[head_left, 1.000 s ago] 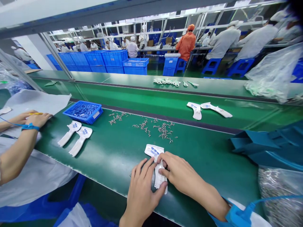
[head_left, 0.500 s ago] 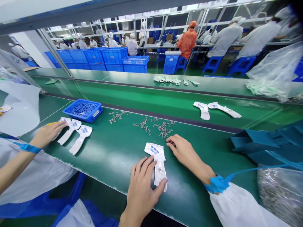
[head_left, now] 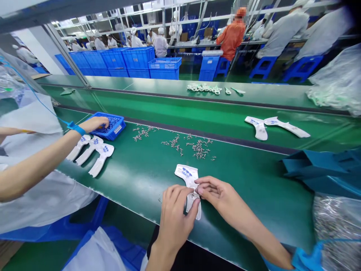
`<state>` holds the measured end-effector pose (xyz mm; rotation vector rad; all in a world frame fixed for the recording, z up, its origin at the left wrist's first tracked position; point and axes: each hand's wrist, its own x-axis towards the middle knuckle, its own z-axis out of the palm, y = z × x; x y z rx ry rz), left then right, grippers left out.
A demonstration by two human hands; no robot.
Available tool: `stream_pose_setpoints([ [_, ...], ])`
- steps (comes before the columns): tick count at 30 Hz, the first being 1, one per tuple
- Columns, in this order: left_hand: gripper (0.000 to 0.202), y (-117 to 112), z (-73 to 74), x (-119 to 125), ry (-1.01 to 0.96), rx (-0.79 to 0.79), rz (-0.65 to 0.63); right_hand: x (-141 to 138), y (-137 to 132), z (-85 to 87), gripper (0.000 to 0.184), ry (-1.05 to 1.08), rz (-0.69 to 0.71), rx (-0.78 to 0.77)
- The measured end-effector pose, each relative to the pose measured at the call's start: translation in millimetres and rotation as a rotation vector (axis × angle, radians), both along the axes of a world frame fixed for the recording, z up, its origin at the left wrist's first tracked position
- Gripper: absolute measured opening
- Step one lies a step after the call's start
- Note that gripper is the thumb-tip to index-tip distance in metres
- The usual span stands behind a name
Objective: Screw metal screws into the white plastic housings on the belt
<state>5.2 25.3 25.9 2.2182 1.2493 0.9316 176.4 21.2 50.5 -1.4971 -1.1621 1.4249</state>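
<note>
Grip of left hand [head_left: 175,216] clamped on white plastic part [head_left: 186,174], right hand [head_left: 217,194] pinched shut against it.

Reads dark green all over the flat conveyor belt [head_left: 135,177], crossed mid frame by a thin black stripe [head_left: 248,146]. Shows white with small blue marks at the wide end on the flat white plastic shell [head_left: 188,176], lower centre. Repeats that white and blue on three flat shells at left [head_left: 97,152] and two flat shells at right [head_left: 278,126]. Goes bright blue on the shallow plastic tray [head_left: 117,130], darker blue inside. Glints silver over the scattered small metal pieces [head_left: 199,147]. Returns to blue on the stacked plastic crates [head_left: 137,62], upper left. Turns orange on a person's coat [head_left: 231,35], upper centre, and teal on the moulded plastic piece [head_left: 318,169], right edge.
</note>
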Motion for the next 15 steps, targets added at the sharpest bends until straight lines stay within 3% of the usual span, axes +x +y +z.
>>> stream_pose_setpoints([
  [5, 0.050, 1.7, -6.9, -8.9, 0.192, -0.045, -0.088, 0.3, -3.5, -2.1, 0.022, -0.217, 0.073, 0.065],
  [9, 0.051, 3.4, -11.7, -9.9, 0.243, -0.058, -0.097, -2.8, -2.7, 0.9, 0.023, -0.377, 0.135, 0.143],
  [15, 0.052, 5.1, -12.3, -8.6, 0.253, -0.061, -0.095, -5.4, -1.7, -5.0, 0.025, -0.398, 0.128, 0.197],
])
